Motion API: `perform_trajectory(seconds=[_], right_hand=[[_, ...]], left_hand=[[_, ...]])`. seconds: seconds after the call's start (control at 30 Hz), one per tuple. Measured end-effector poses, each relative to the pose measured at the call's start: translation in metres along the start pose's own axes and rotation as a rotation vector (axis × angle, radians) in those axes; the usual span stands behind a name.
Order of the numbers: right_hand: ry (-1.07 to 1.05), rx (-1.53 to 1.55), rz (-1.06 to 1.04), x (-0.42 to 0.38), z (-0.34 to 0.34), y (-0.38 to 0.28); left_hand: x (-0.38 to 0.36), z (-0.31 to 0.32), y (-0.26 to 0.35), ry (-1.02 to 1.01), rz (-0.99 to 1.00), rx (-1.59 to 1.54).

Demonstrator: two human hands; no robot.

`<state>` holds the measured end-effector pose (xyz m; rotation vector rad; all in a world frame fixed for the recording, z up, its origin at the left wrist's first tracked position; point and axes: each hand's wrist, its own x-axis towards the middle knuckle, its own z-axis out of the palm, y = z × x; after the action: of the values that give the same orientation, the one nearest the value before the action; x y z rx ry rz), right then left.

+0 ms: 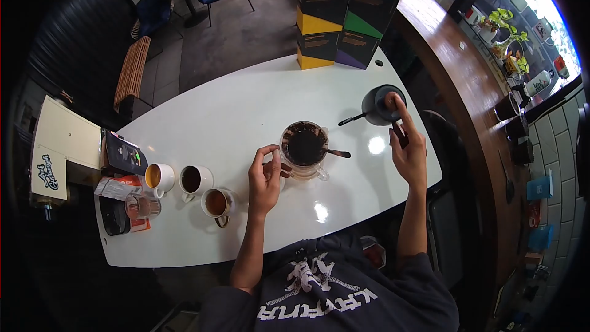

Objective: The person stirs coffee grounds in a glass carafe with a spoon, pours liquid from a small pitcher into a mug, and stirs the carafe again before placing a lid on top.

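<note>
A clear pour-over dripper (294, 171) full of wet, dark coffee grounds (305, 145) stands near the middle of the white table. A spoon (338, 154) leans out over its right rim. My left hand (264, 181) is at the dripper's left side, fingers curved and apart; whether they touch it is hard to tell. On the right, a dark gooseneck kettle (373, 106) stands with its spout to the left. My right hand (410, 150) is at the kettle's handle side, index finger reaching onto the lid. The handle is mostly hidden by that hand.
Three cups with drinks, a white cup (161, 177), another white cup (198, 183) and a glass cup (218, 201), stand left. Beside them are a clear glass (142, 207), packets (120, 187) and a black box (123, 154). Stacked coloured boxes (344, 18) occupy the table's far end.
</note>
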<state>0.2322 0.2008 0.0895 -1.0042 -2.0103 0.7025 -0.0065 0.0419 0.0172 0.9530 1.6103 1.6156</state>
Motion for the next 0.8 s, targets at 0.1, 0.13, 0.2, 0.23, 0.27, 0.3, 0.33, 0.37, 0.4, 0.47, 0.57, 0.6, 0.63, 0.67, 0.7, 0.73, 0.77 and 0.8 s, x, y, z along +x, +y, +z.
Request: perform_trajectory(seconds=[0.1, 0.13, 0.2, 0.23, 0.27, 0.3, 0.33, 0.37, 0.4, 0.47, 0.57, 0.6, 0.63, 0.67, 0.7, 0.73, 0.77, 0.8], right_hand=[[-0.042, -0.018, -0.072, 0.012, 0.001, -0.008], [-0.037, -0.047, -0.135, 0.014, 0.003, -0.009], [-0.090, -0.112, -0.093, 0.017, 0.003, -0.024], [-0.104, -0.125, -0.120, 0.018, 0.005, -0.026], [-0.119, -0.139, -0.147, 0.019, 0.006, -0.028], [-0.119, -0.152, -0.162, 0.019, 0.009, -0.026], [-0.123, -0.152, -0.167, 0.019, 0.010, -0.025], [-0.133, -0.211, -0.178, 0.019, 0.011, -0.025], [-0.142, -0.270, -0.189, 0.019, 0.011, -0.024], [-0.137, -0.304, -0.214, 0.019, 0.011, -0.024], [-0.114, -0.373, -0.256, 0.019, 0.011, -0.023], [-0.097, -0.408, -0.275, 0.018, 0.010, -0.022], [-0.097, -0.409, -0.276, 0.018, 0.009, -0.023], [-0.091, -0.424, -0.276, 0.018, 0.008, -0.024], [-0.086, -0.439, -0.276, 0.018, 0.006, -0.025], [-0.086, -0.440, -0.277, 0.018, 0.005, -0.026], [-0.078, -0.456, -0.281, 0.017, 0.004, -0.027], [-0.070, -0.473, -0.285, 0.017, 0.002, -0.027]], left_hand=[[0.003, 0.001, -0.009, 0.012, 0.030, -0.006], [0.004, 0.000, -0.012, 0.015, 0.063, -0.023], [0.005, 0.001, -0.013, 0.015, 0.053, -0.031], [0.005, 0.001, -0.013, 0.011, 0.040, -0.036], [0.006, 0.001, -0.013, 0.018, 0.042, -0.039], [0.006, 0.001, -0.012, 0.016, 0.039, -0.041], [0.006, 0.001, -0.012, 0.013, 0.036, -0.044], [0.006, 0.001, -0.013, 0.018, 0.036, -0.047], [0.006, 0.001, -0.013, 0.012, 0.032, -0.045], [0.007, 0.001, -0.012, 0.010, 0.028, -0.045], [0.007, 0.001, -0.011, -0.001, 0.010, -0.067], [0.007, 0.001, -0.011, -0.010, 0.008, -0.083], [0.008, 0.001, -0.011, -0.019, 0.007, -0.098], [0.009, 0.001, -0.011, -0.018, 0.008, -0.099], [0.009, 0.000, -0.011, -0.028, 0.001, -0.109], [0.010, 0.000, -0.011, -0.038, -0.006, -0.120], [0.010, 0.000, -0.011, -0.038, -0.006, -0.121], [0.010, -0.001, -0.011, -0.053, -0.008, -0.135]])
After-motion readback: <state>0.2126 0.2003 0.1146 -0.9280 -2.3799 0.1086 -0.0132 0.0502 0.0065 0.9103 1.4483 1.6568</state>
